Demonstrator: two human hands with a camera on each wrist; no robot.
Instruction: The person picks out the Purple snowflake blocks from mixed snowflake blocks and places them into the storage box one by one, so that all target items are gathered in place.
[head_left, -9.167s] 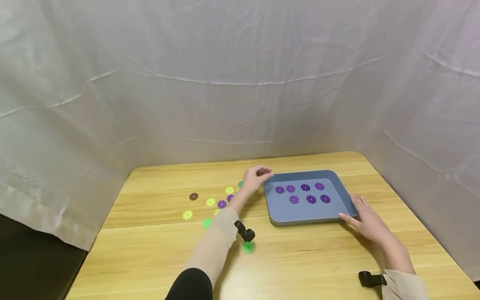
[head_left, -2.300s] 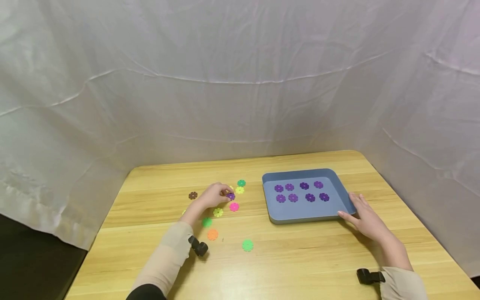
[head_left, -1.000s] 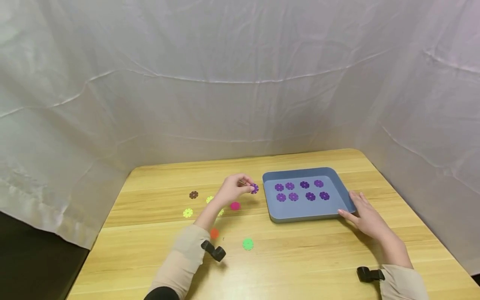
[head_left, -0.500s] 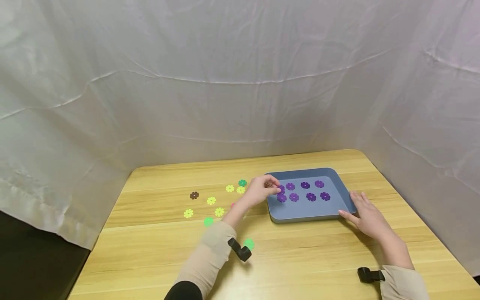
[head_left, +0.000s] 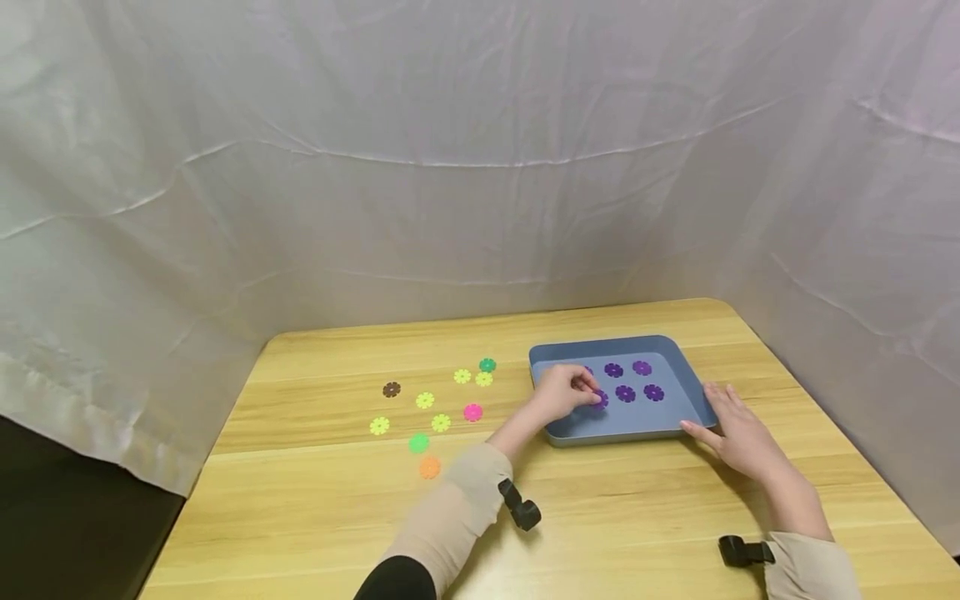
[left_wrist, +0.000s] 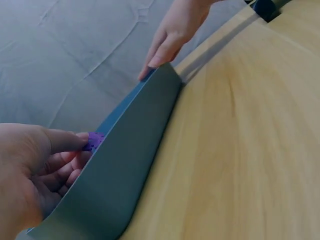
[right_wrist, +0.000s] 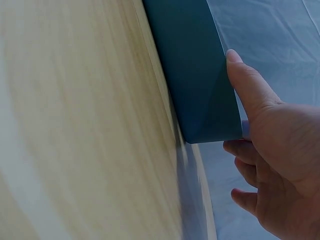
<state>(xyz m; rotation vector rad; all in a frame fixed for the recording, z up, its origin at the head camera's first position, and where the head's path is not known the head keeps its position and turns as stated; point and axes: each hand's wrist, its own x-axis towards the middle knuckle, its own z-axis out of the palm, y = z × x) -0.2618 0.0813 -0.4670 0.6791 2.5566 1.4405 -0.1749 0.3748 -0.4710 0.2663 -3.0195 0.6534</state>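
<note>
Since half a second ago the left hand (head_left: 564,393) has moved further over the blue tray (head_left: 693,398), now pinching a purple flower disc (head_left: 599,401) between thumb and fingertips just above the tray floor, at about nine o'clock from the four purple discs (head_left: 633,381) lying inside. Her right hand (head_left: 738,436) rests with fingers spread and straight against the tray's corner at four o'clock. Loose coloured discs (head_left: 441,410) lie on the wooden table (head_left: 315,508) at nine o'clock of the tray.
</note>
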